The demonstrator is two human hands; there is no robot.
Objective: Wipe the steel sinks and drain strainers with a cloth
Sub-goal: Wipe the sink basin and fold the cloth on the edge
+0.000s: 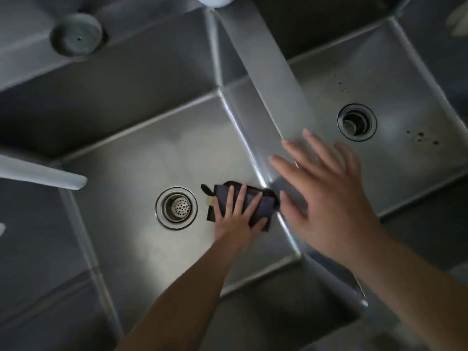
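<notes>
The left sink (141, 158) is rigid, slick steel; its strainer (176, 208) sits in the drain. Beside it, near the divider, the cloth (249, 198) lies soft, light, best pressed flat. Left hand (236, 219) presses it, fingers straight; right hand (326, 198) hovers released.

The left hand (238, 216) presses a dark folded cloth (249, 202) flat on the left steel sink's floor (141, 160), beside its perforated drain strainer (176, 207). The right hand (326, 188) hovers with fingers spread over the steel divider (266, 79).

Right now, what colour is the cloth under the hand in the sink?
Dark navy, nearly black; the cloth shows best in the head view.
</notes>
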